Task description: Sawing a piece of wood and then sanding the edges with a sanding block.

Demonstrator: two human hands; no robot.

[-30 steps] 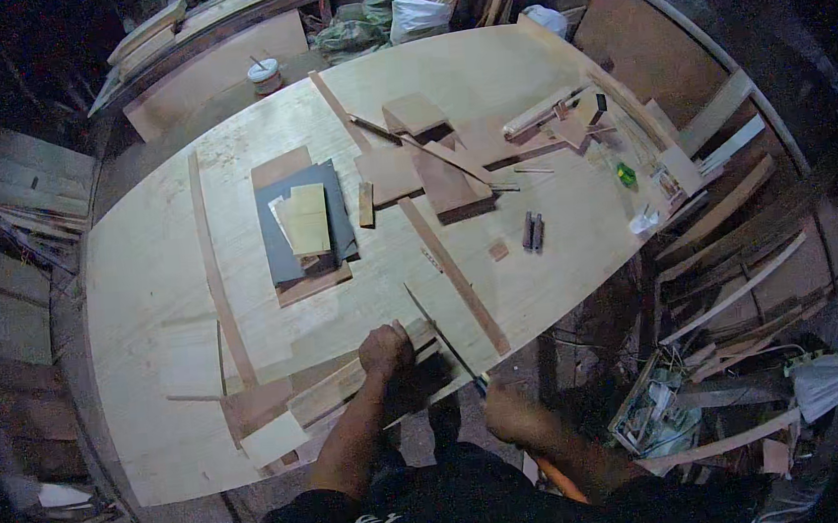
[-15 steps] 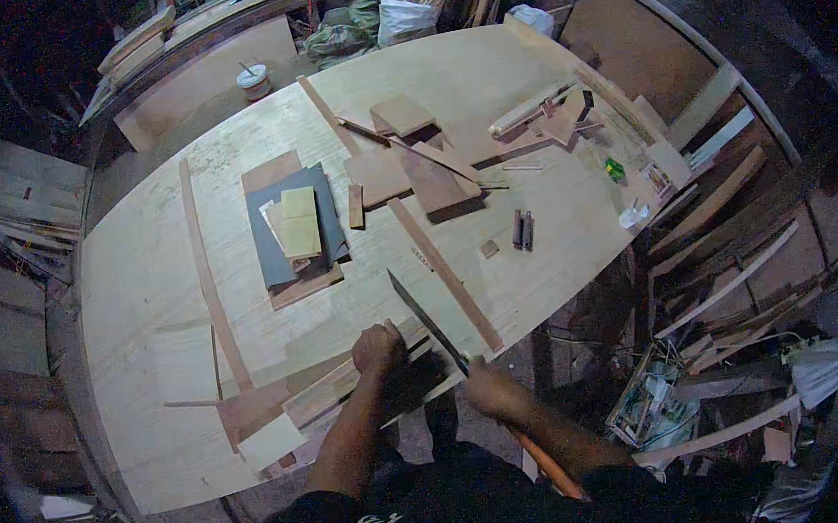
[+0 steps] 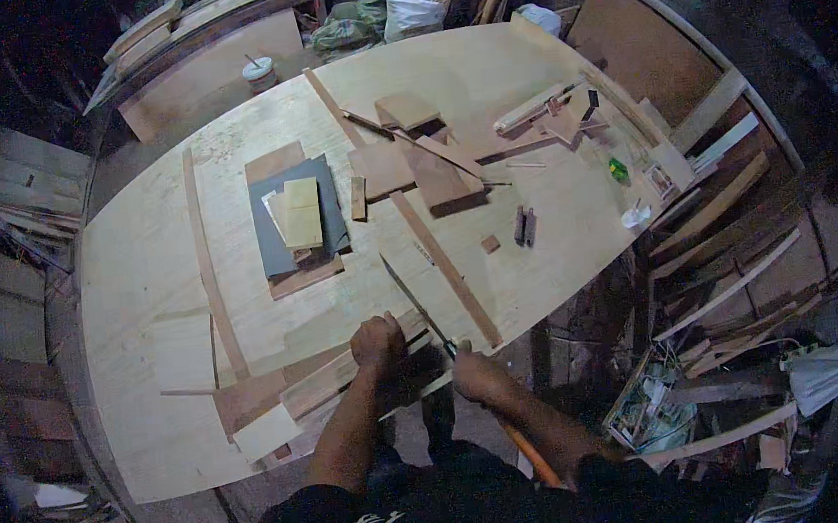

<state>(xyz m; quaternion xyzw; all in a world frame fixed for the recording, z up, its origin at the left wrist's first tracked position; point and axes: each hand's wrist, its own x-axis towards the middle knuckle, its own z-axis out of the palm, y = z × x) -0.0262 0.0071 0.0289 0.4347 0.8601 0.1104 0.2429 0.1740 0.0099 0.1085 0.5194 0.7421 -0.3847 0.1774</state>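
My right hand [image 3: 479, 372] is wrapped round the dark handle of a handsaw [image 3: 412, 290]. Its long thin blade slants away over the near edge of the large pale plywood sheet [image 3: 142, 286], tip pointing far left. To its left, my left hand [image 3: 378, 343] is closed in a fist on a wooden board [image 3: 322, 386] lying along that edge. The board's right end is in shadow beside the blade. Whether the teeth touch wood is too dark to tell. A pale offcut [image 3: 267, 433] and a brown board [image 3: 240, 405] lie left of the left hand.
Farther over the sheet lie a dark grey panel [image 3: 267, 237] under a yellowish block [image 3: 302, 212], and several brown boards [image 3: 447, 181]. A white bucket [image 3: 259, 73] stands beyond the far edge. Timber strips [image 3: 730, 279] crowd the right side. Something orange [image 3: 531, 453] hangs below my right forearm.
My right hand has moved a little forward and left, and the saw's tip reaches farther over the sheet. The left hand keeps its place on the board. The view has shifted slightly.
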